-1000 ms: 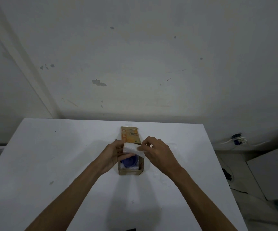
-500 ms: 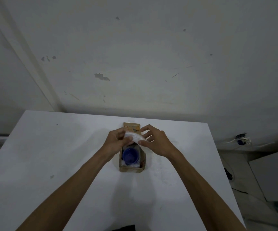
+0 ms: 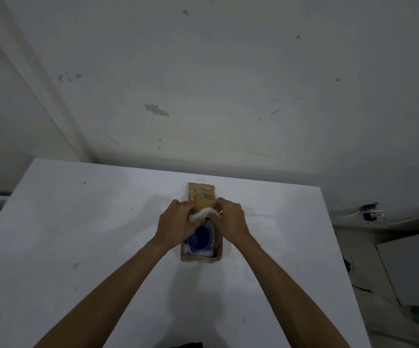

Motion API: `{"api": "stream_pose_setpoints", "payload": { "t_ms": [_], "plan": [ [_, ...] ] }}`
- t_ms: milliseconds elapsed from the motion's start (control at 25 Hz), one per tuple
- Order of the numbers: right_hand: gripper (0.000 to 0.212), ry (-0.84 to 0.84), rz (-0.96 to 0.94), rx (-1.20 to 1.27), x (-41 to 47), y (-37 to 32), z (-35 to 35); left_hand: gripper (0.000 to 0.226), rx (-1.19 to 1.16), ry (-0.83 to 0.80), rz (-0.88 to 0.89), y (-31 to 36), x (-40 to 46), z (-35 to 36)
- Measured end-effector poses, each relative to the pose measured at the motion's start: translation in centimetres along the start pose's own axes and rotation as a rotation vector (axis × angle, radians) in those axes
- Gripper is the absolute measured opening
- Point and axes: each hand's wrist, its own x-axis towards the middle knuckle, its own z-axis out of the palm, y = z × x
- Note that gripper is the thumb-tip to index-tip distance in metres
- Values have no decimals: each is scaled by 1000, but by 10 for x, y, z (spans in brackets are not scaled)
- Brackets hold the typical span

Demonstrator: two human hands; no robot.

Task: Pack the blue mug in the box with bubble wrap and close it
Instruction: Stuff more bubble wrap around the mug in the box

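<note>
I am looking down at the box point(image 3: 201, 257), a small brown cardboard carton sitting open on the white table point(image 3: 77, 234), and I am using it as my landmark. Both forearms are reaching forward from the near table edge and converging over the box, the left one coming in from the near left, the right one from the near right. The left hand point(image 3: 178, 223) is hovering over the box's left side, knuckles up, wrist slightly bent. The right hand point(image 3: 231, 221) is sitting over the box's right side, mirrored, back of the hand facing the camera. The fingers of both hands are curling inward and gripping a bunched piece of white bubble wrap point(image 3: 204, 214) between them, above the far half of the box opening; the fingertips themselves are tucked under, so I cannot tell exactly how each finger lies.

The blue mug point(image 3: 200, 238) is standing inside the box, mouth up, just below the wrap and partly covered by the left hand. More clear wrap seems to be lining the near inside of the box around the mug. The box's far flap point(image 3: 201, 194), printed in orange, is lying open on the table beyond the hands.
</note>
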Motion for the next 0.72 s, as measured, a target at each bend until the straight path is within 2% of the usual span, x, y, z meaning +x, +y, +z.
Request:
{"api": "stream_pose_setpoints", "payload": {
  "t_ms": [240, 440, 600, 720],
  "plan": [
    [19, -19, -139, -210, 10, 19, 49, 17, 110, -108, -170, -24, 0, 19],
    [30, 18, -143, -480, 12, 37, 78, 11, 289, -76, -160, -21, -3, 43],
    [31, 64, -138, -474, 15, 39, 86, 29, 381, -72, -118, -25, 1, 61],
    [20, 25, -155, -352, 16, 39, 73, 45, 415, -89, -127, -27, 2, 67]
  ]
}}
